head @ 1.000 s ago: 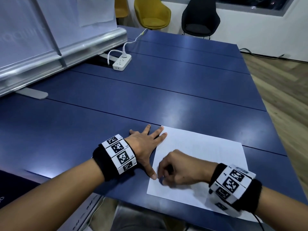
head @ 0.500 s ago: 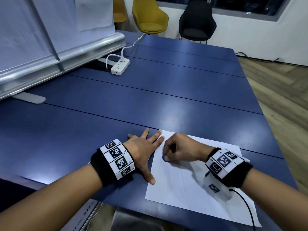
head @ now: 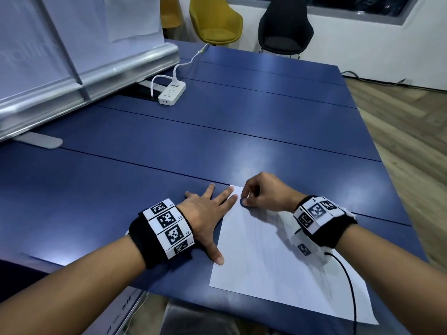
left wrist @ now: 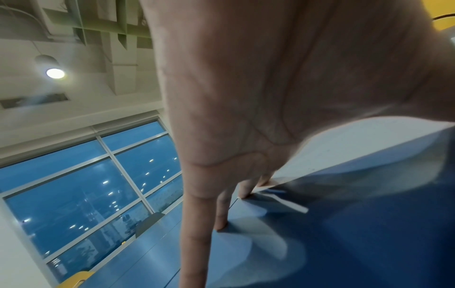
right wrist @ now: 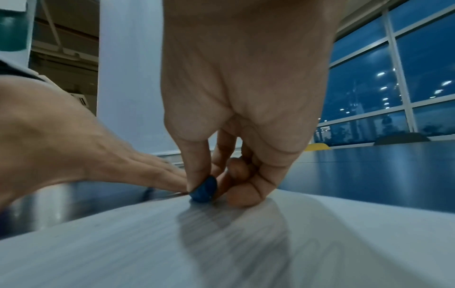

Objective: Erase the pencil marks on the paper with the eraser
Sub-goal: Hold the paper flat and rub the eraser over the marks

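A white sheet of paper (head: 278, 267) lies on the blue table (head: 242, 141) near its front edge, with faint grey pencil strokes down its middle. My right hand (head: 263, 194) pinches a small dark blue eraser (head: 242, 202) (right wrist: 204, 190) between thumb and fingers and presses it on the paper's far left corner. My left hand (head: 205, 213) lies flat with fingers spread, fingertips on the paper's left edge beside the eraser and the thumb at the edge nearer me. In the left wrist view its fingers (left wrist: 221, 210) press down on the table.
A white power strip (head: 172, 92) with its cable lies far left on the table. A silver board stand (head: 84, 76) runs along the left side. Yellow (head: 215, 22) and black (head: 285, 27) chairs stand beyond the far edge. Wooden floor lies to the right.
My right hand has moved the eraser up the paper, from near the front left part to the far left corner. The left hand has stayed flat on the paper's edge.
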{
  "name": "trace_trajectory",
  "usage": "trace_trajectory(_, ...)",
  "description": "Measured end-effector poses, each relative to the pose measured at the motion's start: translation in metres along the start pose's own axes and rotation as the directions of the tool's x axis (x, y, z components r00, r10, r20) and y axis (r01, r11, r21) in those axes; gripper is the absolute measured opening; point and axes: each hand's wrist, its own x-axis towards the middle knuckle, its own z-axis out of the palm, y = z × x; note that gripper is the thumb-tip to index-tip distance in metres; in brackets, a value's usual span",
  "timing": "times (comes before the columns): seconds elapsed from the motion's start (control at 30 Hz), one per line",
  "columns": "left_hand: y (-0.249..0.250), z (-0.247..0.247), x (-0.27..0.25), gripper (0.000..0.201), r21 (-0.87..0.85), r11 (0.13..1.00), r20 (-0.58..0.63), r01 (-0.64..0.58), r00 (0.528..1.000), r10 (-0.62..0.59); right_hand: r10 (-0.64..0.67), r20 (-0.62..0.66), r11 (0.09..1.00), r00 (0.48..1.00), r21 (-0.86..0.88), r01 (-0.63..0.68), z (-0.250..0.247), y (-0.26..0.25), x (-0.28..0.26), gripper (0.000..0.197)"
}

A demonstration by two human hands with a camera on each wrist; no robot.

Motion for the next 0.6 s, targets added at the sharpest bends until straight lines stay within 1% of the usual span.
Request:
trace_trajectory(0.03, 0.0, 0.0, 0.0, 0.151, 0.0, 1.0, 0.0, -0.002, 1.0, 0.002, 0.002, 0.001, 1.0, 1.0, 0.011, -0.002, 0.001, 0.0, -0.002, 0.005)
trace_trajectory(0.07, 0.001, 0.0, 0.0, 0.151, -0.001, 1.0, -0.001, -0.002, 1.0, 0.002, -0.014, 0.038, 1.0, 0.999, 0.014, 0.014, 0.005, -0.002, -0.007, 0.004)
trace_trajectory(0.13, 0.0, 0.0, 0.0, 0.151, -0.001, 1.0, -0.004, -0.002, 1.0, 0.002, -0.053, 0.176, 0.999, 0.983, 0.018, 0.051, 0.011, -0.008, -0.018, 0.005)
trace_trajectory(0.17, 0.0, 0.0, 0.0, 0.151, -0.001, 1.0, -0.004, -0.001, 1.0, 0.001, -0.06, 0.224, 0.998, 0.973, 0.011, 0.059, 0.011, -0.01, -0.02, 0.005)
trace_trajectory(0.2, 0.0, -0.001, 0.0, 0.151, -0.001, 1.0, -0.002, 0.002, 1.0, -0.002, -0.057, 0.219, 0.998, 0.974, 0.002, 0.058, 0.009, -0.01, -0.017, 0.005)
trace_trajectory(0.27, 0.001, -0.002, -0.001, 0.15, 0.002, 1.0, 0.0, 0.002, 1.0, -0.002, -0.02, 0.09, 1.0, 0.996, -0.011, 0.021, 0.002, -0.003, -0.006, 0.003)
trace_trajectory(0.3, 0.001, -0.002, -0.001, 0.15, 0.002, 1.0, -0.002, 0.002, 1.0, -0.002, 0.0, 0.019, 1.0, 1.0, -0.012, 0.001, 0.0, 0.0, -0.001, 0.002)
trace_trajectory(0.33, 0.001, -0.002, -0.001, 0.15, 0.001, 1.0, -0.003, 0.002, 1.0, -0.002, 0.01, -0.022, 1.0, 1.0, -0.004, -0.01, 0.0, 0.001, 0.0, 0.002)
trace_trajectory(0.37, 0.001, -0.002, -0.001, 0.15, 0.001, 1.0, -0.004, 0.001, 1.0, -0.001, 0.01, -0.022, 1.0, 1.0, 0.006, -0.01, 0.001, 0.001, -0.003, 0.001)
trace_trajectory(0.4, 0.001, -0.001, -0.001, 0.151, 0.003, 1.0, -0.006, 0.002, 1.0, -0.002, -0.004, 0.02, 1.0, 1.0, 0.008, 0.004, 0.004, -0.001, -0.007, 0.002)
trace_trajectory(0.47, 0.001, 0.0, 0.0, 0.151, 0.006, 1.0, -0.008, 0.005, 1.0, -0.005, -0.033, 0.18, 0.999, 0.983, 0.002, 0.033, 0.01, -0.009, -0.018, 0.004)
trace_trajectory(0.5, 0.002, 0.0, 0.0, 0.151, 0.006, 1.0, -0.006, 0.007, 1.0, -0.007, -0.032, 0.234, 0.999, 0.972, -0.007, 0.035, 0.009, -0.011, -0.02, 0.005)
trace_trajectory(0.53, 0.002, -0.001, -0.001, 0.151, 0.01, 1.0, -0.001, 0.01, 1.0, -0.01, -0.022, 0.228, 0.999, 0.974, -0.018, 0.027, 0.007, -0.009, -0.017, 0.004)
trace_trajectory(0.6, 0.003, -0.003, -0.001, 0.151, 0.022, 1.0, 0.009, 0.011, 1.0, -0.011, 0.015, 0.083, 0.999, 0.996, -0.031, -0.012, 0.001, -0.002, -0.007, 0.003)
